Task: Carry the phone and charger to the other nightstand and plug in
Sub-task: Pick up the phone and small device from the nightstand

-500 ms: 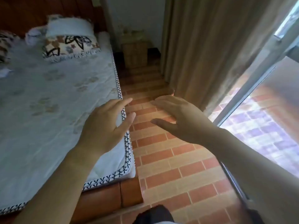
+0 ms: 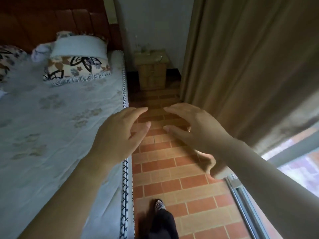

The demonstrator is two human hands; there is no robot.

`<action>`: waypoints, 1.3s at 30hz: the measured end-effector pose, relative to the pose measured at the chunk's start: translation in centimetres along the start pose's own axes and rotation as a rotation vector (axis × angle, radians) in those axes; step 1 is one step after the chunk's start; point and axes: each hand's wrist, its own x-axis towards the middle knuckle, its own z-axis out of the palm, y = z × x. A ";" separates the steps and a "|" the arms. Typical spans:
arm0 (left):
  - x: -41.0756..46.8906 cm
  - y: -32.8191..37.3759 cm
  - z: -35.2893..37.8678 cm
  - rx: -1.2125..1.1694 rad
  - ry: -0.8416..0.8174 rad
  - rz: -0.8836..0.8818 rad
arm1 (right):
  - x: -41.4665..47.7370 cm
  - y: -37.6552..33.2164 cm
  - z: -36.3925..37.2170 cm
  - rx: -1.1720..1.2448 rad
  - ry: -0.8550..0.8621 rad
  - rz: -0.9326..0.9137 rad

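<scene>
Both my hands are stretched out in front of me over the aisle beside the bed, palms down. My left hand [image 2: 119,135] hovers above the mattress edge, fingers spread, holding nothing. My right hand [image 2: 195,130] is level with it over the tiled floor, also empty with fingers apart. A small wooden nightstand [image 2: 151,73] stands at the far end of the aisle against the wall, with small unclear items on top. I cannot make out a phone or a charger anywhere.
The bed [image 2: 57,121] with a pale sheet and a patterned pillow [image 2: 77,68] fills the left. A brown curtain [image 2: 241,66] and a sliding window frame [image 2: 248,209] line the right. A brick-tiled aisle [image 2: 174,183] runs between them; my foot [image 2: 159,205] steps on it.
I have moved forward along the aisle: the nightstand is nearer and larger, and a foot has come into view. Both hands stay open and held out ahead.
</scene>
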 end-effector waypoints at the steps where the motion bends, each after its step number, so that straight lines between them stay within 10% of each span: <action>1: 2.8 -0.7 0.0 -0.004 -0.001 0.002 | 2.6 1.1 -0.7 0.024 0.011 0.007; 39: 93.8 -35.5 17.6 0.154 -0.060 -0.137 | 90.1 54.4 -2.2 0.135 -0.106 -0.019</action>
